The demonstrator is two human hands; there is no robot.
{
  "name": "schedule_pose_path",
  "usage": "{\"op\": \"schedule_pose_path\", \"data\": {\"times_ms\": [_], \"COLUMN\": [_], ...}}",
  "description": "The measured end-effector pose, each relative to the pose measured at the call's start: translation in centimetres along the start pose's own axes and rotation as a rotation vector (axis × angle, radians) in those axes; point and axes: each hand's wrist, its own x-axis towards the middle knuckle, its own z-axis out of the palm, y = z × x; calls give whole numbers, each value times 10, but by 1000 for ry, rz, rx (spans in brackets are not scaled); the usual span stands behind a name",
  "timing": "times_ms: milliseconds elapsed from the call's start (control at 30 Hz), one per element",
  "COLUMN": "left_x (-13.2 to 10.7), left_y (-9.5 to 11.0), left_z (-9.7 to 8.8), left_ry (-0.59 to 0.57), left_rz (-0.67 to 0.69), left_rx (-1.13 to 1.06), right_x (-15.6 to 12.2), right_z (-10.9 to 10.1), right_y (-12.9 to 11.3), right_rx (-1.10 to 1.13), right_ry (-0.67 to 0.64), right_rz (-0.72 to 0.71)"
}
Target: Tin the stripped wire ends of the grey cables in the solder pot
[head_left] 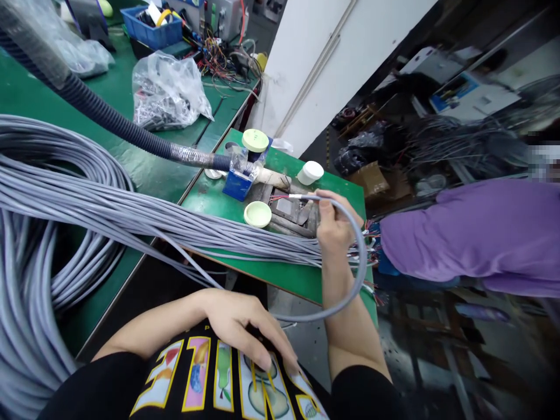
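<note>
My right hand (335, 221) is closed around a grey cable (362, 256) near its stripped end. Thin red and dark wires (279, 198) stick out of that end, past a white section, and lie above a dirty metal tray with a shiny grey square (284, 206). From my hand the cable loops down and back to the left, passing behind my left hand (245, 326). That hand lies against the black printed shirt, fingers stretched out and holding nothing. Beyond it, a thick bundle of grey cables (219, 230) runs across the green bench.
Around the tray stand a pale green round dish (258, 214), a white cup (310, 173), a yellow-lidded jar (255, 140) and a blue block (237, 184). A ribbed hose (118, 122) crosses from upper left. Coiled cables (30, 291) fill the left; a person in purple (472, 233) is at right.
</note>
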Motion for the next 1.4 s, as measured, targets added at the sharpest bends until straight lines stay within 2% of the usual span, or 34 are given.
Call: {"op": "schedule_pose_path", "data": {"times_ms": [33, 67, 200, 300, 367, 533, 767, 1100, 1233, 1400], "left_x": [1, 2, 3, 1, 0, 0, 1, 0, -1, -2], "left_y": [-8, -20, -83, -121, -133, -138, -141, -142, -142, -140], "left_z": [3, 4, 9, 12, 14, 18, 18, 18, 17, 16], "left_ry": [-25, 13, 241, 379, 437, 455, 408, 405, 412, 419], "left_rz": [4, -16, -152, -124, -134, -229, -281, -270, -263, -258], "left_rx": [118, 258, 881, 1164, 1277, 1399, 1386, 1389, 1374, 1347], "right_x": [5, 7, 4, -2, -4, -5, -7, -8, 1, 13], "right_z": [3, 6, 23, 32, 36, 45, 52, 57, 40, -1], "right_y": [5, 9, 18, 20, 22, 23, 18, 24, 22, 34], "right_rx": [10, 17, -51, -149, -207, -281, -258, -300, -342, -538], "right_ry": [-3, -23, -159, -229, -256, -311, -333, -395, -307, -171], "right_rz": [32, 49, 54, 5, -44, -154, -289, -270, -264, -161]}}
